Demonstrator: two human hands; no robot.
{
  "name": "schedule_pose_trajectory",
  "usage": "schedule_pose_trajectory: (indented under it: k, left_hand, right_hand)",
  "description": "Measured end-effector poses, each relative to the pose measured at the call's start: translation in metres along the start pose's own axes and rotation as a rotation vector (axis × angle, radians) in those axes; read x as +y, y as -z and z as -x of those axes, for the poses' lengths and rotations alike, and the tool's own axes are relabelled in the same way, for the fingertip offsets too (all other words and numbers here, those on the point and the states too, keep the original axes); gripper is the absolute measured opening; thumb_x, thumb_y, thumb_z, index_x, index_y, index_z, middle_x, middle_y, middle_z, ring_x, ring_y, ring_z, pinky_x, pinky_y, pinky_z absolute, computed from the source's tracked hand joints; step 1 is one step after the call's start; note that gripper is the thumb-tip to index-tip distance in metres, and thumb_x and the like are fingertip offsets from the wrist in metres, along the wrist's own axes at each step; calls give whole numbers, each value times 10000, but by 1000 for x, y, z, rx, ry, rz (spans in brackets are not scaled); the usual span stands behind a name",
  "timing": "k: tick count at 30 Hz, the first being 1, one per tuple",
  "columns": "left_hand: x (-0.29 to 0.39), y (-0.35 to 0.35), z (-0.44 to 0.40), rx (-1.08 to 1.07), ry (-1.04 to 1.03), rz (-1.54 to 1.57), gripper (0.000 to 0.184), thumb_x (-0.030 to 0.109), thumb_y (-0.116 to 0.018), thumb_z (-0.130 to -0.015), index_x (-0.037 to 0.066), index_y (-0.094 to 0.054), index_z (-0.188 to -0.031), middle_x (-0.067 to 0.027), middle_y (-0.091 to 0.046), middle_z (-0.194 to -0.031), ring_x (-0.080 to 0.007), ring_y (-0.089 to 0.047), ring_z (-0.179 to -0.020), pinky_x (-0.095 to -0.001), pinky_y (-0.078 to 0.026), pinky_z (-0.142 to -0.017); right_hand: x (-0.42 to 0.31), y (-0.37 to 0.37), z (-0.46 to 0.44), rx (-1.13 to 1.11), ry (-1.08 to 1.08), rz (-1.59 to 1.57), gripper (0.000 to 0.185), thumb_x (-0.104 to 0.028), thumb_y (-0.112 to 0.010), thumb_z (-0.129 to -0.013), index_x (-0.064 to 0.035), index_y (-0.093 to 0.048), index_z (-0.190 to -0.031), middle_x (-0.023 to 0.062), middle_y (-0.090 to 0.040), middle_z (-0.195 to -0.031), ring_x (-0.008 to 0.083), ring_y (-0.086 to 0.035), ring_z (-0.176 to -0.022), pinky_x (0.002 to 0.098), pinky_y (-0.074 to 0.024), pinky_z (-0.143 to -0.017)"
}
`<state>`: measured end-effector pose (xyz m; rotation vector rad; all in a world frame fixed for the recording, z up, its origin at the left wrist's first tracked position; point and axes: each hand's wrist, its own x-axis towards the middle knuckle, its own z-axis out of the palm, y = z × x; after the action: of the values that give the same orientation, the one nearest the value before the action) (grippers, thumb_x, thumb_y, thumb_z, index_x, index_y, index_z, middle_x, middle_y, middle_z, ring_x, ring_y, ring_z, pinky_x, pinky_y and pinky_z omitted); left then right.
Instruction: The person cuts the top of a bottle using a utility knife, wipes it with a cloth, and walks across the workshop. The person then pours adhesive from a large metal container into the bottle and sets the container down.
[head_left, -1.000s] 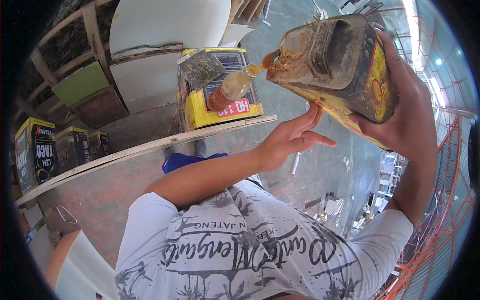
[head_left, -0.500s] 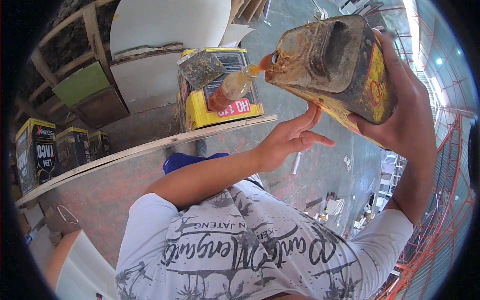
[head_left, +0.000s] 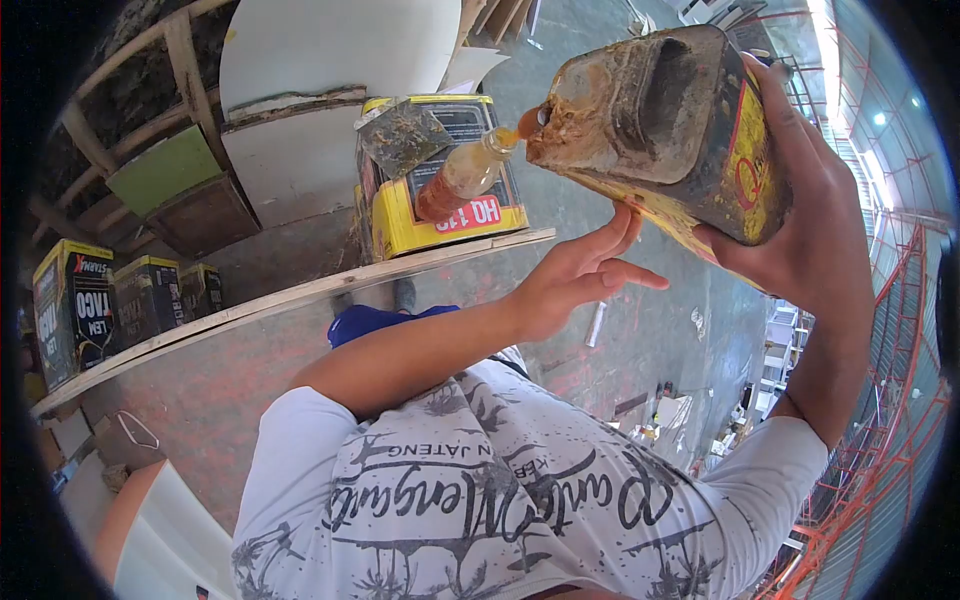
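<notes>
My right hand (head_left: pixel 805 215) is wrapped round a grimy yellow-and-black metal can (head_left: pixel 650 110), tipped so that its crusted corner opening points left. Amber glue-like liquid (head_left: pixel 530 122) hangs at that opening and reaches the mouth of a clear glass bottle (head_left: pixel 465 180). The bottle holds some reddish-orange liquid and stands by or on a yellow-and-black tin (head_left: pixel 400 220) marked HQ. Below the tipped can, my left hand (head_left: pixel 580 275) has its fingers stretched out and apart, with fingertips at the can's lower side. Whether they bear any weight I cannot tell.
A dirty flat scraper-like piece (head_left: pixel 405 138) lies on the yellow tin. The tin stands on a wooden plank edge (head_left: pixel 300 295). Several black-and-yellow tins (head_left: pixel 80 310) line the left end. White boards (head_left: pixel 300 150) lean behind. Scraps lie on the concrete floor (head_left: pixel 640 340).
The tipped can has shifted slightly left and up in my right hand. The amber stream at the bottle's mouth looks thinner. My left hand has barely moved.
</notes>
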<state>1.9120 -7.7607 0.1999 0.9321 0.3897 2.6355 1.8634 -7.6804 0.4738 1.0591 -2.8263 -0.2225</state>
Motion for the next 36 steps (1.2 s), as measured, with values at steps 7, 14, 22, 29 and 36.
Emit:
schedule_pose_trajectory:
  k: [7, 14, 22, 29, 36]
  left_hand:
    - [3, -3, 1, 32, 48, -54, 846, 445, -579, -1021, 206, -99, -1675, -34, -252, -1694, -395, -559, -1349, -418, -355, -1129]
    - [4, -1, -1, 20, 26, -22, 827, 143, -534, -1012, 95, -33, -1668, 4, -328, -1614, -370, -582, -1331, -392, -370, -1107]
    - [3, -1, 0, 16, 44, -51, 828, 421, -576, -1029, 209, -103, -1675, 18, -256, -1694, -393, -554, -1354, -417, -355, -1127]
    - [-1, 0, 0, 15, 32, -24, 834, 329, -566, -1022, 180, -70, -1675, 13, -279, -1667, -375, -560, -1354, -386, -369, -1095]
    - [6, -2, 0, 31, 79, -53, 845, 164, -541, -1006, 140, -25, -1674, 16, -295, -1641, -351, -582, -1337, -351, -404, -1038]
  right_hand:
    - [0, 0, -1, 1, -2, 9, 1124, -172, -892, -561, -38, -393, -1559, 223, -664, -1275, 377, -688, -1148, 426, -540, -988]
    - [2, 1, 0, -1, 8, 24, 1128, -171, -897, -553, -43, -399, -1558, 222, -667, -1269, 385, -685, -1145, 430, -539, -981]
    - [2, 2, -1, -1, -8, 27, 1132, -181, -897, -550, -48, -401, -1559, 223, -670, -1254, 389, -691, -1121, 438, -540, -967]
    - [4, 1, -1, 8, 28, 41, 1134, -185, -893, -552, -47, -395, -1562, 226, -667, -1256, 392, -692, -1120, 437, -544, -958]
    - [3, 1, -1, 4, 10, 29, 1134, -180, -886, -550, -49, -394, -1563, 228, -666, -1262, 387, -692, -1128, 436, -541, -976]
